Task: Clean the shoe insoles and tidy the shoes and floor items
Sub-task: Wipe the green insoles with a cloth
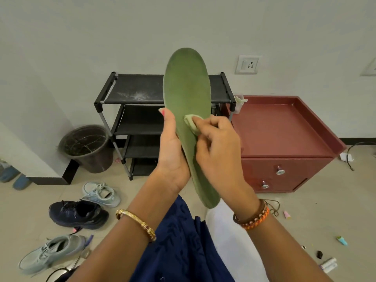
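Observation:
I hold a green shoe insole (186, 84) upright in front of me. My left hand (173, 147) grips its left edge near the middle, thumb up along the side. My right hand (215, 143) pinches a small pale green wipe (191, 122) and presses it against the insole's face. On the floor at the left lie a light blue sneaker (100, 193), a dark navy sneaker (78, 214) and another light blue sneaker (51, 254).
A black shoe rack (134, 89) stands against the wall, with a dark bin (87, 148) to its left and a red-brown drawer cabinet (284, 131) to its right. Small items litter the floor at the right, among them a white bottle (328, 265). Blue slippers (15, 178) sit far left.

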